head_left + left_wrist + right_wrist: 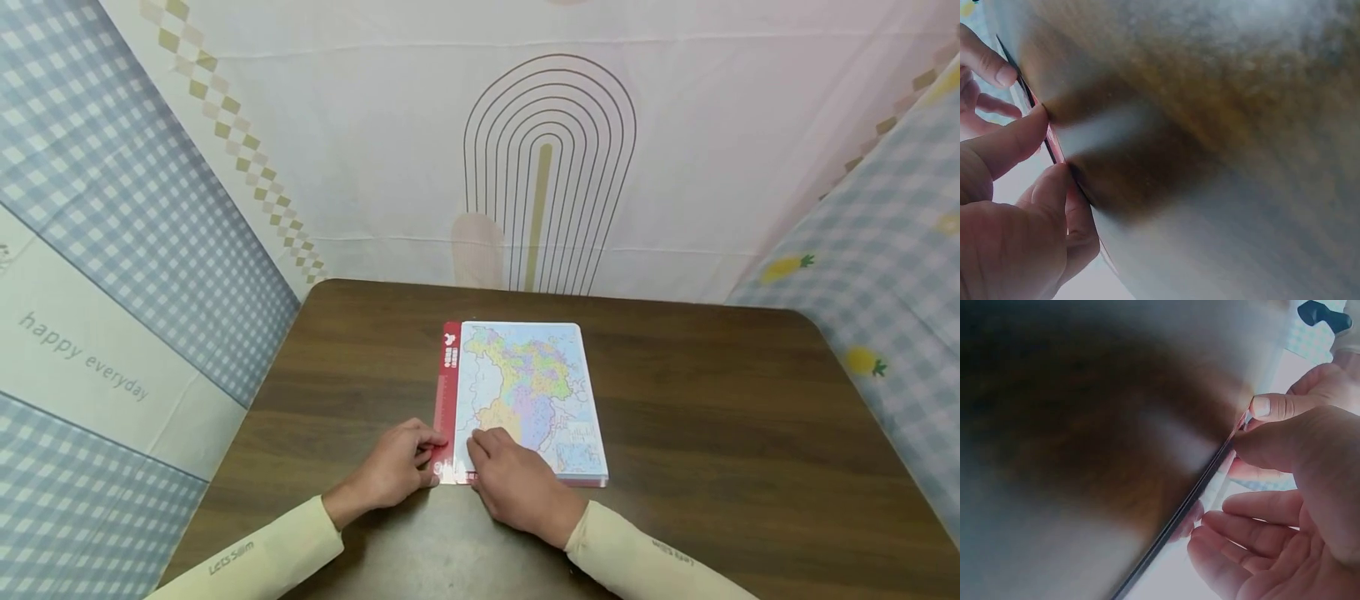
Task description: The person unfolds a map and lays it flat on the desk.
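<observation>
A rectangular map board lies on the brown table, printed with a coloured map and edged by a red strip on its left. My left hand pinches the red border at the near left corner. Beside it, my right hand lies over the near edge, fingers bent on the map and thumb at the edge. In the left wrist view, the left thumb and fingertips meet the thin rim. The right wrist view shows the right thumb against the layered edge, close to the left thumb.
The wood-patterned table spreads around the board. A white cloth with printed arches hangs behind its far edge. Blue checked cloth covers the left side, and another checked cloth with pineapples hangs at right.
</observation>
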The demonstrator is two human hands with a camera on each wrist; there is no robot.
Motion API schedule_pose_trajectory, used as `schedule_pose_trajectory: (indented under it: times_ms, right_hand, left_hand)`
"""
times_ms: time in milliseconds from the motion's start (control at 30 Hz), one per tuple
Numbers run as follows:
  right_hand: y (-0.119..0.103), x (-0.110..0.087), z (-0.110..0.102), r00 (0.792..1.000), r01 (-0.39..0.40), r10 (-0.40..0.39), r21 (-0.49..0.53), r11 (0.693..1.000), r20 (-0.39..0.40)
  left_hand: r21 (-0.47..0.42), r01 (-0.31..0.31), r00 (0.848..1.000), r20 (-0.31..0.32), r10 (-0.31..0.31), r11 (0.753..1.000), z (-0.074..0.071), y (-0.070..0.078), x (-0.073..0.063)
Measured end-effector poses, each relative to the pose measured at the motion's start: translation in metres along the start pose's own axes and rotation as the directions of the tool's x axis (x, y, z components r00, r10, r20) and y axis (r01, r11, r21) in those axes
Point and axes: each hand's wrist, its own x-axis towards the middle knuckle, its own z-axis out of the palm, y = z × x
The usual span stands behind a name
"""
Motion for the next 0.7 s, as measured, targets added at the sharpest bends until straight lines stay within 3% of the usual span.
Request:
schedule_pose_trajectory:
  times_ms: [200, 467, 700]
  right_hand:
    - [-0.006, -0.005, -0.001, 0.999, 0.038, -0.041, -0.116, 0.993, -0.025]
    - [-0.004, -0.015, -0.019, 0.997, 0.044, -0.057, -0.215, 0.976, -0.053]
    - [0.008, -0.034, -0.033, 0.999, -0.007, -0.004, -0.241, 0.971, -0.045]
  left_hand:
    - [0.036, -0.011, 1.0, 0.015, 0.011, 0.999, 0.0, -0.002, -0.001]
    - [0.057, -0.035, 0.999, 0.027, 0.034, 0.998, 0.0, 0.0, 0.001]
    - [0.05, -0.009, 0.999, 0.041, 0.007, 0.999, -0.001, 0.001, 0.0]
